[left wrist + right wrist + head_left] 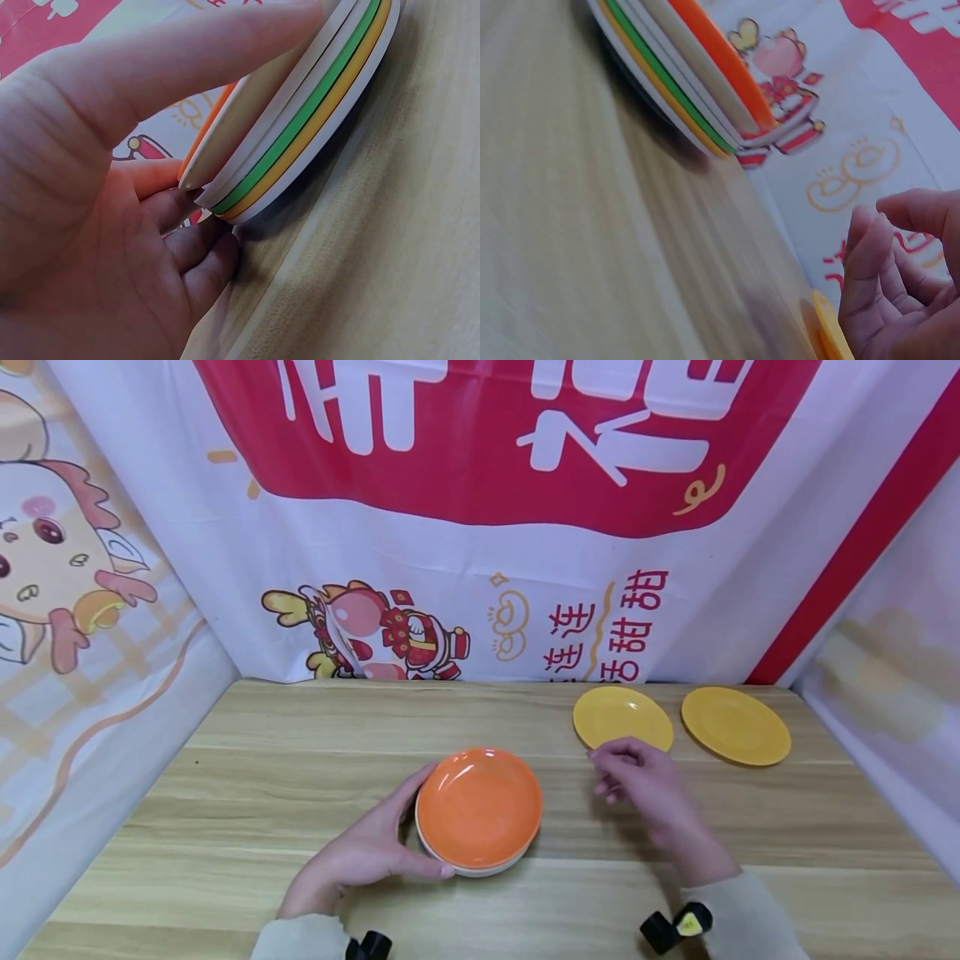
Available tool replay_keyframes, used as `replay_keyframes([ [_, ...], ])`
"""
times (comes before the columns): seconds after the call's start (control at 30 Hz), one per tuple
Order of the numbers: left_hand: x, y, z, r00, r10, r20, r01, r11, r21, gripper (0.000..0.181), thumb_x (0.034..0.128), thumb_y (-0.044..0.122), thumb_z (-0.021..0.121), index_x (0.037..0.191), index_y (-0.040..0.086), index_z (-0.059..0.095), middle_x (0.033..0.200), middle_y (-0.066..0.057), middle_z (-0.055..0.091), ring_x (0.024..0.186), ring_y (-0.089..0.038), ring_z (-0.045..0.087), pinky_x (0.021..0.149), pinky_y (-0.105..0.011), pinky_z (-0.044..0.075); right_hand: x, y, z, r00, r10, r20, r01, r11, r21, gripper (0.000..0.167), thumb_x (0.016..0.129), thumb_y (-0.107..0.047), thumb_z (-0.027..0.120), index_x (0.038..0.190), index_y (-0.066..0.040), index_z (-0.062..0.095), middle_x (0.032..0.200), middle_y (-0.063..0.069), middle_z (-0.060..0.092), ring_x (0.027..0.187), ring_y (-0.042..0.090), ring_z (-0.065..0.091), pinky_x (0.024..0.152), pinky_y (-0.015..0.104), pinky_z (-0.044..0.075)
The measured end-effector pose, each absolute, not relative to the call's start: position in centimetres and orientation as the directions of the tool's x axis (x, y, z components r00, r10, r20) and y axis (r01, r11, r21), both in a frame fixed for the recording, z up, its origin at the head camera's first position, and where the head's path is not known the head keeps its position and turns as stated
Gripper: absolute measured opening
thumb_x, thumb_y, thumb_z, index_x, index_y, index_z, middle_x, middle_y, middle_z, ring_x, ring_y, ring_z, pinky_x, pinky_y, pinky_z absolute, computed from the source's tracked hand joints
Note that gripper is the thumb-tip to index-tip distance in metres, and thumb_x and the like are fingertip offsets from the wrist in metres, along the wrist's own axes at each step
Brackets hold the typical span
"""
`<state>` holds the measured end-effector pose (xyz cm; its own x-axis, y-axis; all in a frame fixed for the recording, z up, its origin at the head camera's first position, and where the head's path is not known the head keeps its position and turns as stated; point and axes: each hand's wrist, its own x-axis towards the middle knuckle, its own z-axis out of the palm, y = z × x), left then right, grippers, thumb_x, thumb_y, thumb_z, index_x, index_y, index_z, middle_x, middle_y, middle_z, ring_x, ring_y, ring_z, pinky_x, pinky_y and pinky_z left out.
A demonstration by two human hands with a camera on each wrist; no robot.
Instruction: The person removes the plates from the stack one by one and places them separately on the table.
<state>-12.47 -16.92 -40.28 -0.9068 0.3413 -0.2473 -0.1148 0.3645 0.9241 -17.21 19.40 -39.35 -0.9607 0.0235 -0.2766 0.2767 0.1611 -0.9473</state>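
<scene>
My left hand (375, 843) is blocking the left side of the dish stack (480, 810), while the stack's right side is facing open room. A strip of bare table (566, 835) is running between the stack and my right hand (641, 781). Two yellow plates, one left (618, 714) and one right (737, 727), are taking up the far right, leaving only a slim gap between them. The cloth backdrop (487, 547) is closing off the rear.

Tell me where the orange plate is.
In the head view, the orange plate tops the stack near centre, beside the left hand, left of both yellow plates.
</scene>
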Motion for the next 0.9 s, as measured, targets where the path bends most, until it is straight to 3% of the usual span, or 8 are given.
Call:
replay_keyframes([
  [0.33,-12.6,-17.0,-40.4,-0.900,0.376,-0.220,-0.080,0.354,0.932,0.125,0.0713,0.026,0.103,0.171,0.030,0.027,0.177,0.001,0.031,0.166,-0.031,0.021,0.132,-0.073,0.012,-15.6,15.6,-40.0,-0.954,-0.139,-0.268,0.248,0.142,-0.958,0.037,0.103,-0.026,0.074,0.128,0.000,0.065,0.095,0.008,0.070,0.075,0.020,0.069,0.064,0.029,0.062],
  [0.67,-12.6,-17.1,-40.5,-0.893,0.400,-0.207,-0.068,0.334,0.940,0.125,0.0723,0.025,0.102,0.171,0.030,0.025,0.178,0.003,0.029,0.166,-0.029,0.020,0.133,-0.072,0.009,-14.4,13.8,-40.4,-0.942,-0.212,-0.258,0.234,0.134,-0.963,0.043,0.101,-0.030,0.077,0.128,0.000,0.062,0.090,0.005,0.070,0.072,0.019,0.070,0.062,0.028,0.062],
  [0.9,-12.6,-17.2,-40.6,-0.891,0.407,-0.202,-0.063,0.329,0.942,0.125,0.0724,0.025,0.102,0.171,0.030,0.025,0.177,0.003,0.030,0.166,-0.029,0.020,0.133,-0.071,0.008,-14.2,13.5,-40.3,-0.945,-0.218,-0.246,0.222,0.128,-0.967,0.049,0.096,-0.021,0.083,0.129,0.002,0.057,0.089,0.005,0.069,0.070,0.019,0.071,0.061,0.028,0.062],
])
